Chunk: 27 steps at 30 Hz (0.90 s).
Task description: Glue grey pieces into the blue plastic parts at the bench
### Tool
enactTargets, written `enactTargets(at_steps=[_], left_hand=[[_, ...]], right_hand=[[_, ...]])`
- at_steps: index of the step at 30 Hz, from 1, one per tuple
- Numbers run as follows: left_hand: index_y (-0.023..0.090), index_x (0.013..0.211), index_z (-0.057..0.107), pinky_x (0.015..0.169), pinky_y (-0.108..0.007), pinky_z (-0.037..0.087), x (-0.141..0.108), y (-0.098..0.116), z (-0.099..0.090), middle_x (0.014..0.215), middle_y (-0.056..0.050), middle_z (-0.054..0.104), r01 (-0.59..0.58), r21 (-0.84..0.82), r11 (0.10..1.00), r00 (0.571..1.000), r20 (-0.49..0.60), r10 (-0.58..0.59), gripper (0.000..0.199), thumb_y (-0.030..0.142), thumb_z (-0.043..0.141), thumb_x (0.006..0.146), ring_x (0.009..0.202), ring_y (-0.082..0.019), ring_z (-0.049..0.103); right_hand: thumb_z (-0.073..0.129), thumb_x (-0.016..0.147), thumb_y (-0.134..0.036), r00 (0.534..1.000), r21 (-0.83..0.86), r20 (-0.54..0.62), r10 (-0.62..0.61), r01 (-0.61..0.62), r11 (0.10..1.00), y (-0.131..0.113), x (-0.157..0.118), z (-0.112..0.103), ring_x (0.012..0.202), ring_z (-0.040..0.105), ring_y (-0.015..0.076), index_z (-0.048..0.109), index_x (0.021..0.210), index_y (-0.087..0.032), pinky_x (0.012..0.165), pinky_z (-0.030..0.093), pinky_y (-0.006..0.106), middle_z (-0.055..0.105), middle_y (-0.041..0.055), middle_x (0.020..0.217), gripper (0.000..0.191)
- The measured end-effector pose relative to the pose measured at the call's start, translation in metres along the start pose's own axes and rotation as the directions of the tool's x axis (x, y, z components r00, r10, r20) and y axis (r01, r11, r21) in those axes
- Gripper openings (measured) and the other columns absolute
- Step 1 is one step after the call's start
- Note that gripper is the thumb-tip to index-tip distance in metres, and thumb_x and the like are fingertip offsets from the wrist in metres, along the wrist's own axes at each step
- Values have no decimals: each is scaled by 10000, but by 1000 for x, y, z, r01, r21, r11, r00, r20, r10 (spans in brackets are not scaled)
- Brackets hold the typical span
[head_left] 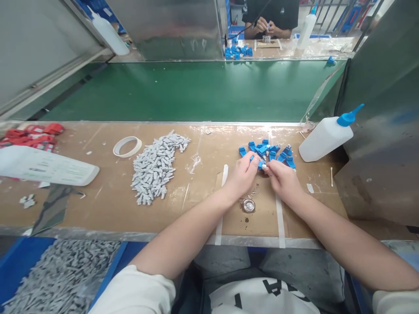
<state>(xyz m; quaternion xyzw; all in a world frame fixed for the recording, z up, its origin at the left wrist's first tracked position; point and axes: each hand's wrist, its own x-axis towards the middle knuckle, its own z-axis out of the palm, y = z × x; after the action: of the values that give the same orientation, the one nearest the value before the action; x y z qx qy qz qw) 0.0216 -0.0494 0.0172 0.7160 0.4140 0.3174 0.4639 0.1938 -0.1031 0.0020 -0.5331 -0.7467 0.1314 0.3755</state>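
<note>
My left hand [242, 174] is closed, its fingertips pinching a small blue plastic part [261, 164]. Close against it, my right hand [284, 178] is closed too, with a small whitish piece [264, 167] at its thumb and fingertips, touching or nearly touching the blue part. Just beyond both hands lies a loose pile of blue plastic parts [262, 148], some with whitish bits on them. A small round metal dish [248, 205] sits on the cardboard nearer to me, between my forearms, with dark spots around it.
A heap of small grey pieces [153, 168] and a tape roll [127, 147] lie to the left. Red parts [32, 136] are farther left. A white squeeze bottle [325, 138] leans at right, near a cotton swab [331, 177]. Beyond a green belt [196, 89], another person's hands [266, 27] work.
</note>
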Motion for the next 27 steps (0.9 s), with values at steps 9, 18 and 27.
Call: enactTargets(at_steps=[9,18,27], left_hand=[[211,882,544,648,-286,359,-2,5,5,754,2,596,18,35,999,1000,-27,-17,282,363,386,1060,701,-172,535],[211,844,507,658,-273,391,1,1,8,756,9,595,26,-72,997,999,-35,-29,299,381,387,1060,703,-159,551],[223,1181,524,452,-241,387,23,-12,-11,696,65,546,66,-609,790,989,-64,-132,452,549,664,902,460,-90,419]], right_hand=[[405,1100,-325,999,29,-44,15,-14,999,-1,-5,8,679,514,173,440,775,-231,638,374,291,527,17,726,340],[388,1112,-432,998,72,-36,55,-52,996,3,-1,4,701,549,176,513,811,-223,664,425,286,569,21,744,386],[364,1111,-464,988,-137,-155,22,-44,990,8,9,-5,677,554,167,554,807,-200,640,382,272,592,22,738,445]])
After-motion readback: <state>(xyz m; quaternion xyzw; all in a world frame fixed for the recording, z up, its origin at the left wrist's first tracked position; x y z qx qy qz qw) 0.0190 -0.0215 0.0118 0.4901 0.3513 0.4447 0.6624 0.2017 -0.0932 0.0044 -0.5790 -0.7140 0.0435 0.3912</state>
